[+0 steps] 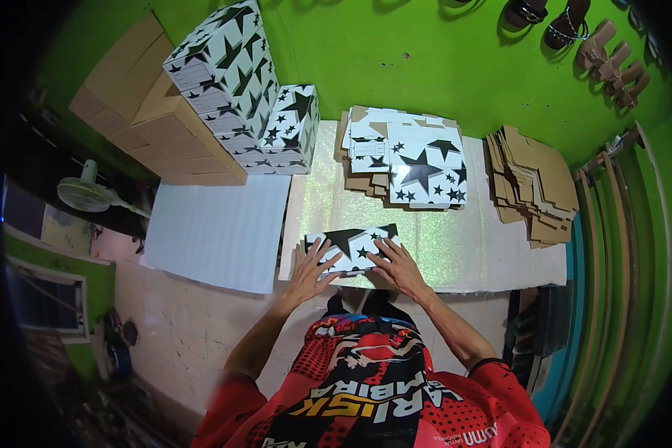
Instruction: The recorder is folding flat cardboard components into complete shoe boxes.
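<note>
A closed white shoe box (pixel 356 246) patterned with black stars lies near the front edge of the table, in front of my body. My left hand (pixel 311 269) rests on the box's left end with its fingers spread over the lid. On the right end lies my right hand (pixel 398 267), its fingers also stretched out on the lid. Neither hand is wrapped around anything. Behind the box is a pile of flat star-printed cardboard blanks (pixel 423 168), with brown pieces showing beneath them.
Finished-looking star boxes (pixel 228 71) are stacked at the back left, next to brown cartons (pixel 149 123). Flat brown cardboard (pixel 534 179) is piled at the right. A white fan (pixel 86 193) stands left of a white sheet (pixel 216 231). Sandals (pixel 593 48) hang on the green wall.
</note>
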Demonstrator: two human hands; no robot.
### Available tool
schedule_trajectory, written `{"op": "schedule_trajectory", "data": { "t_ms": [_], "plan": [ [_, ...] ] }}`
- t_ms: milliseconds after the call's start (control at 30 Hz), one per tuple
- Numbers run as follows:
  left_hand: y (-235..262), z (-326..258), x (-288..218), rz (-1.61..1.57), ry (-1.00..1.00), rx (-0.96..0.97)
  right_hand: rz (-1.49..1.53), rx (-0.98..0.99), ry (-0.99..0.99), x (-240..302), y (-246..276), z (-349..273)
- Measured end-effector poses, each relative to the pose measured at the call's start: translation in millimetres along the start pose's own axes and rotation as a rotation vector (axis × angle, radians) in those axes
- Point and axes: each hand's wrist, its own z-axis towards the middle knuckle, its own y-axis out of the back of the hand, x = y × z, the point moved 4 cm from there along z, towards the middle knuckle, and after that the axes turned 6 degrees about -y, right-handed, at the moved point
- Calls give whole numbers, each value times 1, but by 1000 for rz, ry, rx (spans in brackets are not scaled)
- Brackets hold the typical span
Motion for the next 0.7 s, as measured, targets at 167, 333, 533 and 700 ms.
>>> {"op": "schedule_trajectory", "data": {
  "t_ms": [167, 333, 533, 700],
  "plan": [
    [3, -1, -8, -26, 1, 81, -46, 42, 3, 1, 2, -2],
    [-14, -8, -3, 121, -49, 52, -183, -2, 50, 0, -9, -2],
    [30, 14, -8, 32, -68, 76, 194, 111, -59, -8, 21, 12],
    [39, 33, -14, -62, -62, -59, 20, -115, -2, 18, 35, 26]
  ]
}}
